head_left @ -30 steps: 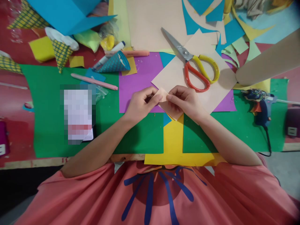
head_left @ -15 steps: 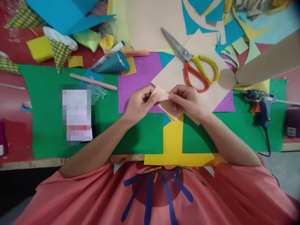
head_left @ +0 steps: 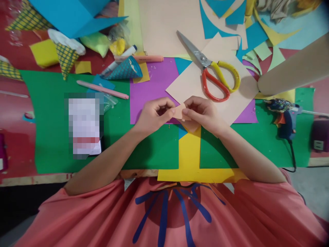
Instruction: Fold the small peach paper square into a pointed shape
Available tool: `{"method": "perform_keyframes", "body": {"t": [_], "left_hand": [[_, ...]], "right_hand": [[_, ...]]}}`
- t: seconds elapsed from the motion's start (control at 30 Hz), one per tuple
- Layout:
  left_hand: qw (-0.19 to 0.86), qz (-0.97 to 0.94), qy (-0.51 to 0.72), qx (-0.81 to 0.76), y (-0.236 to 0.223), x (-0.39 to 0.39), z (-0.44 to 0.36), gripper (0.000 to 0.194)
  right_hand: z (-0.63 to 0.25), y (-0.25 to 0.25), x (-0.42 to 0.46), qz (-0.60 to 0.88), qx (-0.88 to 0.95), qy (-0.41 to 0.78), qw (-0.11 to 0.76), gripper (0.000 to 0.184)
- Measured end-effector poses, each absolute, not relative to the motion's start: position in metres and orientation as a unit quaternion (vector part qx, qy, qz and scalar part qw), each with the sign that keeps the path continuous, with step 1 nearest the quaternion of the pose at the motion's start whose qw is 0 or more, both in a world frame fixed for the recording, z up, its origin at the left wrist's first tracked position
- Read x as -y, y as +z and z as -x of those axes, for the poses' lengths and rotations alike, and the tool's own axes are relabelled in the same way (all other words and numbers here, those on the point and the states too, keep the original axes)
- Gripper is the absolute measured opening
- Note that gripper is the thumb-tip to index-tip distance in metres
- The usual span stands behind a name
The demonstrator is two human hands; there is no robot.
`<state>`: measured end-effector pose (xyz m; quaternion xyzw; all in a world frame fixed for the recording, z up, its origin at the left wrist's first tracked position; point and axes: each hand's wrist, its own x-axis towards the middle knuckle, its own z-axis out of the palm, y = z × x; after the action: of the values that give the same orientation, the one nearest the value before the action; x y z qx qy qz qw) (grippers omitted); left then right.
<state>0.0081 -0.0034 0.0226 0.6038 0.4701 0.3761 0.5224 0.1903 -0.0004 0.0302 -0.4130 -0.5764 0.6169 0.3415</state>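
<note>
A small piece of peach paper (head_left: 179, 112) is pinched between my two hands, over the purple sheet. My left hand (head_left: 156, 113) grips its left side with thumb and fingers. At its right side, the thumb and fingers of my right hand (head_left: 202, 113) are closed on it, hiding part of the piece. Beneath my right hand lies a larger peach sheet (head_left: 190, 84). Scissors (head_left: 205, 63) with one yellow and one red handle rest on that sheet, just beyond my right hand.
On the right, a glue gun (head_left: 288, 120) with a cord lies on green paper (head_left: 257, 147) beside a beige roll (head_left: 290, 67). A pink pen (head_left: 102, 90), a blue patterned cone (head_left: 125, 69) and a blurred-out phone-like object (head_left: 84, 127) are on the left. Paper scraps (head_left: 257, 34) cover the back right.
The small paper piece has turned and come slightly lower. My right hand's fingers have shifted further over it, and both hands have tilted a little.
</note>
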Motion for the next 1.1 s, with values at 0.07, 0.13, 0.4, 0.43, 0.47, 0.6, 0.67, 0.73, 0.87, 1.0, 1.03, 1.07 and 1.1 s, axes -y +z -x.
{"method": "perform_keyframes", "body": {"t": [0.07,0.13,0.4,0.43,0.47,0.6,0.67,0.73,0.87,1.0,1.03,1.07,1.1], "left_hand": [[0.537,-0.597,0.368,-0.469,0.023,0.004,-0.008,0.012],[0.544,-0.588,0.370,-0.471,0.022,0.005,-0.008,0.011],[0.505,-0.588,0.394,-0.494,0.016,0.005,-0.006,0.015],[0.480,-0.599,0.404,-0.497,0.015,0.005,-0.006,0.015],[0.447,-0.614,0.417,-0.500,0.014,0.005,-0.005,0.015],[0.216,-0.720,0.459,-0.474,0.012,0.006,-0.002,0.017],[0.094,-0.770,0.449,-0.443,0.011,0.007,0.000,0.022],[0.025,-0.783,0.461,-0.417,0.009,0.009,0.000,0.022],[0.061,-0.773,0.437,-0.456,0.010,0.014,-0.002,0.022],[0.198,-0.710,0.407,-0.540,0.015,0.015,-0.004,0.019],[0.212,-0.704,0.409,-0.541,0.016,0.015,-0.004,0.020],[0.216,-0.705,0.412,-0.536,0.016,0.014,-0.004,0.019],[0.208,-0.710,0.417,-0.528,0.016,0.014,-0.003,0.018]], "right_hand": [[-0.189,0.030,0.002,0.403,0.561,0.648,0.322,0.015],[-0.188,0.030,0.003,0.393,0.537,0.687,0.291,0.020],[-0.186,0.031,0.004,0.389,0.509,0.693,0.332,0.029],[-0.186,0.031,0.004,0.388,0.510,0.691,0.336,0.030],[-0.186,0.031,0.004,0.390,0.510,0.687,0.341,0.030],[-0.184,0.029,0.005,0.424,0.509,0.644,0.382,0.025],[-0.183,0.028,0.005,0.446,0.514,0.612,0.404,0.022],[-0.182,0.028,0.007,0.466,0.528,0.574,0.418,0.021],[-0.179,0.029,0.013,0.502,0.563,0.498,0.427,0.022],[-0.177,0.031,0.018,0.511,0.571,0.484,0.423,0.023],[-0.177,0.031,0.018,0.510,0.570,0.487,0.422,0.023],[-0.177,0.031,0.018,0.506,0.568,0.491,0.424,0.024],[-0.177,0.031,0.017,0.498,0.565,0.500,0.427,0.024]]}}
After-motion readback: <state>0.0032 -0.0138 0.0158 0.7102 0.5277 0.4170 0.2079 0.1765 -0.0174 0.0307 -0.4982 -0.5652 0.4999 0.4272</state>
